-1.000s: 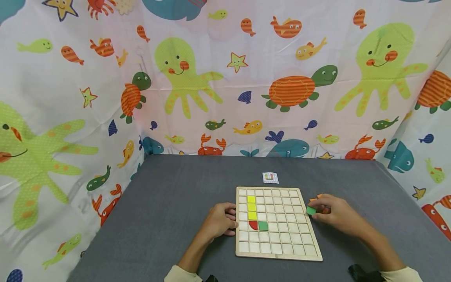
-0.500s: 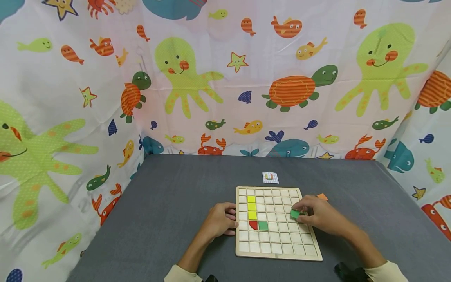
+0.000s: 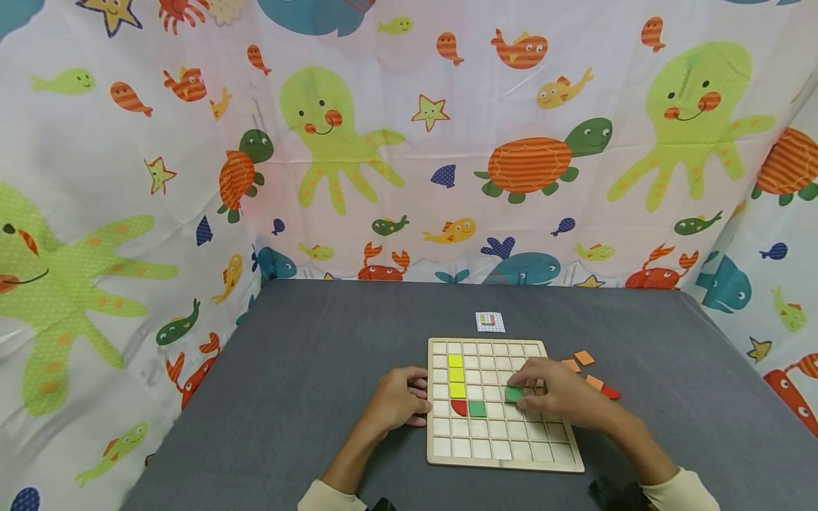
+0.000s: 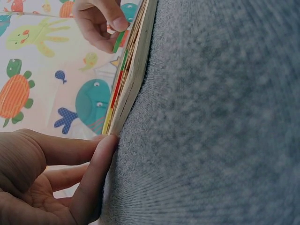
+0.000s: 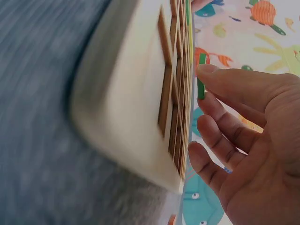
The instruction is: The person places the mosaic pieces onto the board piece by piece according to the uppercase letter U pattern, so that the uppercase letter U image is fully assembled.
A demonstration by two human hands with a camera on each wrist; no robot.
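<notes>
A pale wooden grid board point(image 3: 505, 465) lies on the table. My left hand point(image 3: 397, 401) holds its left edge, with fingers curled and the fingertips right at the rim in the left wrist view. My right hand point(image 3: 562, 390) pinches a thin green square tile point(image 3: 513, 394) between thumb and fingers, over the right half of the board. In the right wrist view the tile point(image 5: 201, 77) is seen edge-on. Set in the grid are a column of yellow squares point(image 3: 456, 374), a red quarter-circle tile point(image 3: 459, 407) below them, and a green square point(image 3: 477, 409) to its right.
Several orange tiles point(image 3: 584, 358) and a red tile point(image 3: 610, 392) lie on the grey table point(image 3: 319, 355) right of the board. A small pattern card point(image 3: 490, 322) with a U shape lies behind it. A curtain printed with sea animals point(image 3: 383, 142) surrounds the table.
My right hand has carried the green tile leftward from beside the board to over its grid, uncovering orange and red tiles on the right. The left hand stays where it was.
</notes>
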